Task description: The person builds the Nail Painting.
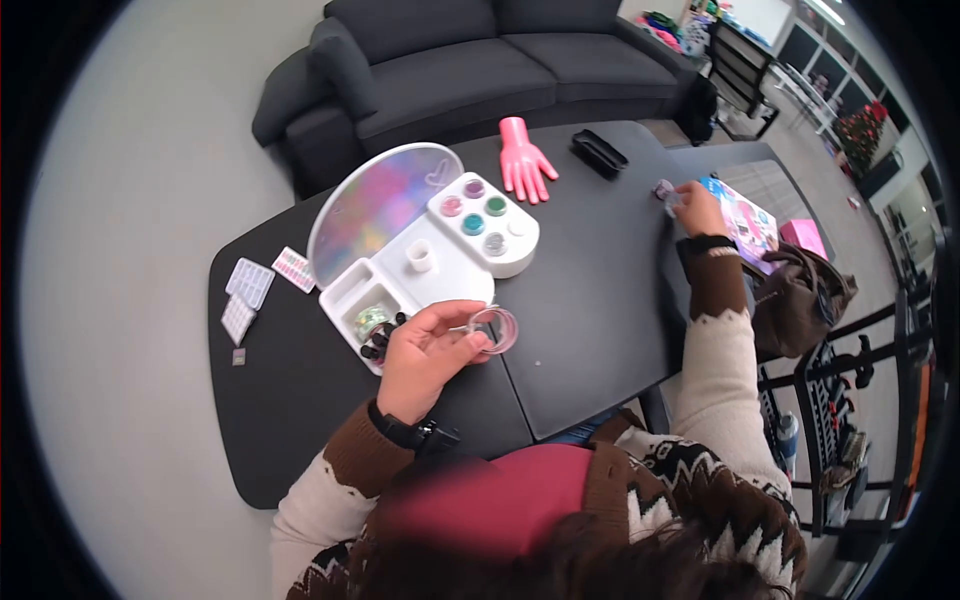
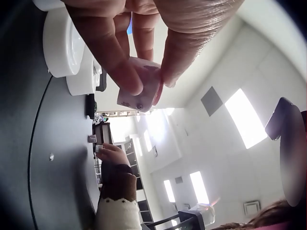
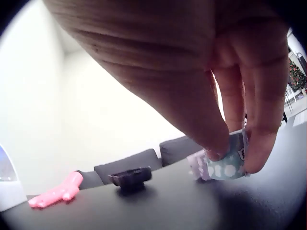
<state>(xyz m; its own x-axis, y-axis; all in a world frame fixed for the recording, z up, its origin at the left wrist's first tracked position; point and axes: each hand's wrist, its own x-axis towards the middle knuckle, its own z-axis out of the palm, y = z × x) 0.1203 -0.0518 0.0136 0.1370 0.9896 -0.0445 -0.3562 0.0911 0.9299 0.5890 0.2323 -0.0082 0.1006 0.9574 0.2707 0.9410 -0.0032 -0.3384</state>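
Above the near part of the table, my left hand [image 1: 428,362] pinches a pinkish see-through ring [image 1: 513,330] between thumb and fingers. Up close in the left wrist view, the ring [image 2: 139,98] has small printed marks on its band. My right hand [image 1: 700,211] reaches to the far right of the table. Its thumb and fingers pinch a small teal roll with white cloud shapes [image 3: 226,166], low over the tabletop. Right beside that roll is a lilac one [image 3: 197,165] with pale marks. The right hand's palm hides part of the teal roll.
A white nail-art station [image 1: 450,268] with a rainbow panel, glitter pots and small bottles stands left of centre. Behind it lie a pink model hand [image 1: 524,160] and a black case [image 1: 600,152]. Nail sheets [image 1: 250,283] lie left; a box [image 1: 745,220] and brown bag [image 1: 800,300] sit right.
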